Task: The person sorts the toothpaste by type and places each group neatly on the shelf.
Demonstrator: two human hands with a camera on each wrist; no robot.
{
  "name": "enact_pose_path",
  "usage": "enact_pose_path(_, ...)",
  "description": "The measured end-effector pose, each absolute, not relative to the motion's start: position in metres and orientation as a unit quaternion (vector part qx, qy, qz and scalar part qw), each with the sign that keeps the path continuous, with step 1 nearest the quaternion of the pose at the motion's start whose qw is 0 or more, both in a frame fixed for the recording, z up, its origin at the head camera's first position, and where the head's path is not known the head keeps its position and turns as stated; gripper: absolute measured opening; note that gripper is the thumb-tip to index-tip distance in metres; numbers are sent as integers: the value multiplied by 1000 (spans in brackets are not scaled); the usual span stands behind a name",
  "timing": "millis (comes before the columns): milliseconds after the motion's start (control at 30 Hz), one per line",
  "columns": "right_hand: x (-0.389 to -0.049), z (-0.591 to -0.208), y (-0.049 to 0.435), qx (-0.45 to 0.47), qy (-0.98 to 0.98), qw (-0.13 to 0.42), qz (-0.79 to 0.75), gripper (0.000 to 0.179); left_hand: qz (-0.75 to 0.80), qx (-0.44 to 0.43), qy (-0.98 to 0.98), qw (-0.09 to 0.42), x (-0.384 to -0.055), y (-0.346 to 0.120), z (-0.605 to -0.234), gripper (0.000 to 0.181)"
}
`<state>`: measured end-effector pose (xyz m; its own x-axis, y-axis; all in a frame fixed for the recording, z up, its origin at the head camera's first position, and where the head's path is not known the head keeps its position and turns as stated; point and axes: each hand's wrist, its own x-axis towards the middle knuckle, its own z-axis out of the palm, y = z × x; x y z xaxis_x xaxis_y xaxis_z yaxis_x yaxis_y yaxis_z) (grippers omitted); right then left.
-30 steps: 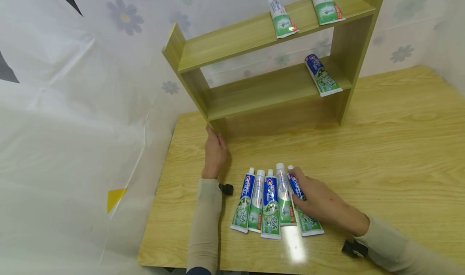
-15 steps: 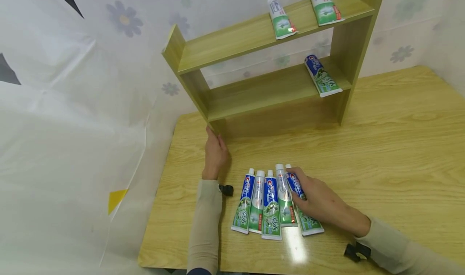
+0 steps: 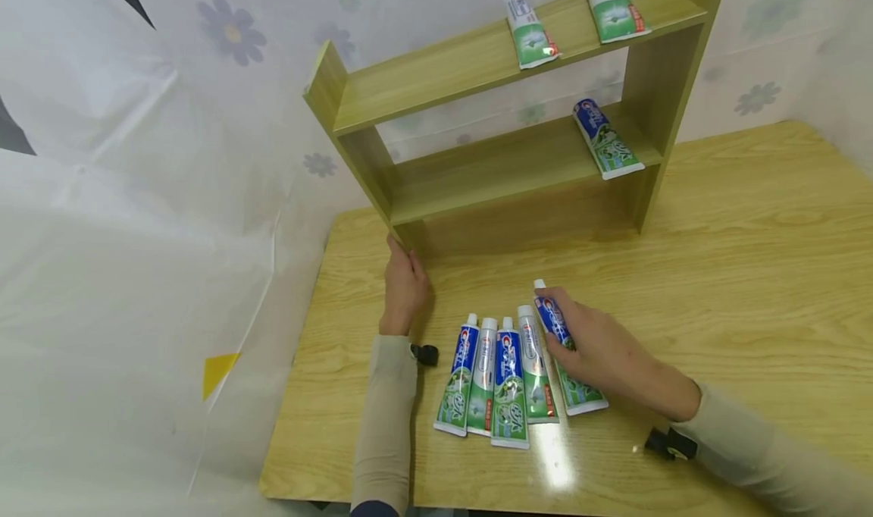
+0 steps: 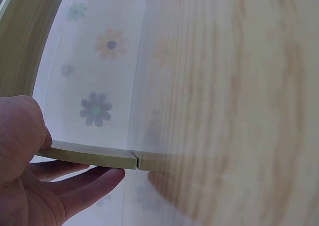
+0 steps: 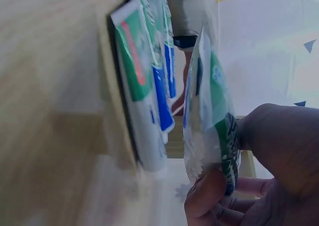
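Note:
My right hand (image 3: 603, 350) grips a blue-and-green toothpaste tube (image 3: 576, 392) between thumb and fingers. In the right wrist view this tube (image 5: 222, 99) appears raised beside the row, its cap end hidden by the fingers. To its left, several tubes lie side by side on the table, among them a white-and-green tube (image 3: 536, 365) and a blue-and-green tube (image 3: 509, 388). My left hand (image 3: 404, 289) holds the lower front of the wooden shelf's side panel (image 3: 371, 172). The left wrist view has the thumb on one face of the panel (image 4: 94, 157) and the fingers on the other.
Two white-and-green tubes, one a left tube (image 3: 529, 32) and one a right tube (image 3: 614, 9), lie on the top shelf board. A blue-and-green tube (image 3: 607, 139) lies on the middle board's right end. The wooden table (image 3: 757, 274) meets a flower-patterned wall sheet.
My right hand has moved the toothpaste tube away from the row, a little up toward the shelf. The left hand keeps its hold on the shelf.

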<state>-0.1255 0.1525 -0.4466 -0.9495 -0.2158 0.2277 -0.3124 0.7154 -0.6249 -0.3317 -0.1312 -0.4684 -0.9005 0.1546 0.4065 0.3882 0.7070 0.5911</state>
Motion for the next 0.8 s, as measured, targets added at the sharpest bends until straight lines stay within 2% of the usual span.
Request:
enact_pose_path(100,-130,-437,156,141,-923,76,349,68,-359,-156,-905,168,-332,-132,-470,62)
enact_pose_path(333,-141,-417,160,128,-928,87,339,67,-371,-166,-895,185,-364,-146,-505,65)
enact_pose_path(433,-144,-409,161,129,-927,88,340,67,-354,-160,-902,189,-370,-146,-510,62)
enact_pose_path(800,-164,-383,167,128,-918,118,357,70,-387,-163,-890,177,-345,-139,-482,64)
